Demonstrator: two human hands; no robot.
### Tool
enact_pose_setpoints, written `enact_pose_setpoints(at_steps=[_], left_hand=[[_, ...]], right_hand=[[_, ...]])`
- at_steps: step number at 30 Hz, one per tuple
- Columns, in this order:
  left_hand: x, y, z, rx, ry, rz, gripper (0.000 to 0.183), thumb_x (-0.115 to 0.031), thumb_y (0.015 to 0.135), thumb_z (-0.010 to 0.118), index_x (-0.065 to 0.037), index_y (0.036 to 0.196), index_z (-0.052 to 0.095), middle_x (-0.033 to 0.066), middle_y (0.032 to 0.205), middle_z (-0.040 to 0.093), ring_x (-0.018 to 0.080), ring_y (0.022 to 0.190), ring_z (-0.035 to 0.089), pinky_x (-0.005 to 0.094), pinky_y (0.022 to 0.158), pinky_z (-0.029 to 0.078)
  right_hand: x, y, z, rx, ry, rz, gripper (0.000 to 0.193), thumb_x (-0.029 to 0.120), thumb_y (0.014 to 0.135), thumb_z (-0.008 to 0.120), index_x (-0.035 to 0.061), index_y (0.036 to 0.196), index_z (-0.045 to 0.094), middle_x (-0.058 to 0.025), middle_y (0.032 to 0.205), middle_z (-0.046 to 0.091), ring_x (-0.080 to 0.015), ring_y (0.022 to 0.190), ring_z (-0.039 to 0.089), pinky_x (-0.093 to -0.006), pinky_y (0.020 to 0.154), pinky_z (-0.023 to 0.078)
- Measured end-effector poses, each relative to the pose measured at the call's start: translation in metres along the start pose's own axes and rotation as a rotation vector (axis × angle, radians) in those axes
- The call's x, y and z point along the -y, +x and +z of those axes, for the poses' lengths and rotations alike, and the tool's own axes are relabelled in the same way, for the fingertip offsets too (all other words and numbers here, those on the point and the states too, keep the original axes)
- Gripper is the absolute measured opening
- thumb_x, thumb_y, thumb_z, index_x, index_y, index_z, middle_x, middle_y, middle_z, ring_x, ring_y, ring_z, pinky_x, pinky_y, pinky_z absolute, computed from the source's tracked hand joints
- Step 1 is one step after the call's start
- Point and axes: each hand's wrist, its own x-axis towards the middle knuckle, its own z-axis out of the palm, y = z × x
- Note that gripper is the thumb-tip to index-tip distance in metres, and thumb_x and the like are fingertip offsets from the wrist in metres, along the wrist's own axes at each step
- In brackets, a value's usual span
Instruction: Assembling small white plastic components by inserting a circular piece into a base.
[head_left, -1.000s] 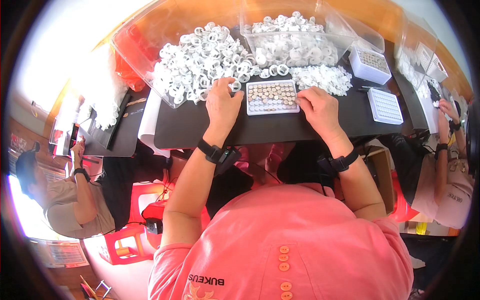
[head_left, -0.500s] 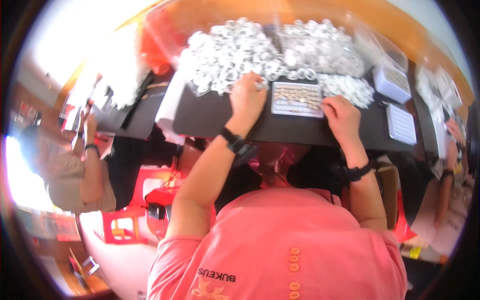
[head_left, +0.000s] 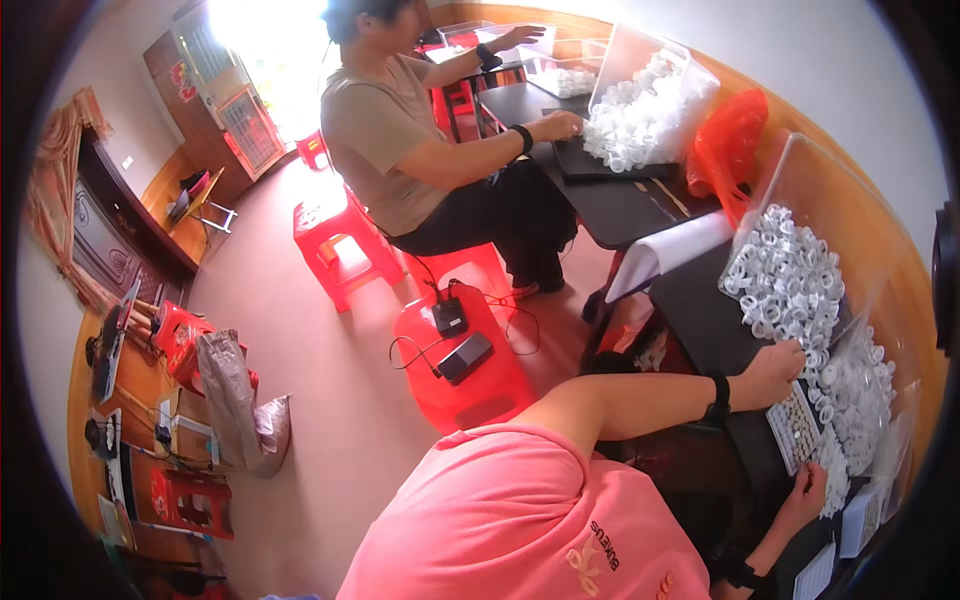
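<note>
My left hand rests curled on the black table, at the upper end of a small grey tray filled with rows of tiny pale parts. It touches the edge of a big heap of white plastic rings. At the tray's lower end, the fingers of my right hand point up against the tray and some loose rings. Both wrists wear black bands. Whether either hand pinches a part is hidden.
A co-worker sits at the adjoining black table, one hand by a clear bin of white rings. A red bag lies between the two heaps. A red stool carrying small black devices and cables stands at my left.
The view has swung far to the left, so the table now runs down the right edge. Both hands stay at the ends of the grey tray.
</note>
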Motion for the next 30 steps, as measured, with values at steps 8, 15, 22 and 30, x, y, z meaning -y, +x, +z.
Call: enact_pose_setpoints(at_steps=[8, 15, 22, 30], left_hand=[[-0.02, -0.01, -0.02, 0.047, -0.243, -0.229, 0.015, 0.0, 0.065, 0.064, -0.005, 0.068, 0.05, 0.0124, 0.059, 0.051, 0.0338, 0.061, 0.057, 0.0429, 0.055, 0.042], [-0.019, -0.02, -0.03, 0.02, -0.33, -0.264, 0.013, 0.001, 0.065, 0.064, -0.003, 0.074, 0.055, 0.0112, 0.066, 0.056, 0.028, 0.063, 0.059, 0.0384, 0.057, 0.044], [-0.021, -0.021, -0.033, 0.082, -0.339, -0.339, 0.015, 0.0, 0.066, 0.063, -0.003, 0.081, 0.059, 0.0117, 0.074, 0.059, 0.0278, 0.069, 0.061, 0.0389, 0.062, 0.046], [-0.017, -0.025, -0.031, 0.068, -0.412, -0.308, 0.017, -0.005, 0.069, 0.064, -0.004, 0.086, 0.063, 0.0119, 0.076, 0.06, 0.0277, 0.071, 0.062, 0.0376, 0.063, 0.047]], right_hand=[[-0.013, 0.002, -0.001, -0.004, -0.059, 0.0, 0.011, 0.008, 0.095, 0.06, 0.0002, 0.103, 0.063, -0.0141, 0.091, 0.066, -0.0252, 0.08, 0.062, -0.0332, 0.075, 0.049], [-0.017, 0.002, 0.0, -0.003, -0.036, 0.028, 0.01, 0.007, 0.095, 0.061, 0.0, 0.101, 0.062, -0.0124, 0.089, 0.064, -0.0225, 0.079, 0.061, -0.032, 0.075, 0.049], [-0.011, 0.0, -0.002, 0.022, -0.048, 0.025, 0.009, 0.006, 0.094, 0.061, -0.0005, 0.101, 0.062, -0.0119, 0.089, 0.064, -0.021, 0.08, 0.061, -0.0313, 0.075, 0.049], [-0.004, -0.002, -0.005, 0.041, -0.047, 0.012, 0.01, 0.007, 0.095, 0.06, -0.0011, 0.102, 0.061, -0.0123, 0.091, 0.063, -0.023, 0.083, 0.061, -0.032, 0.077, 0.049]])
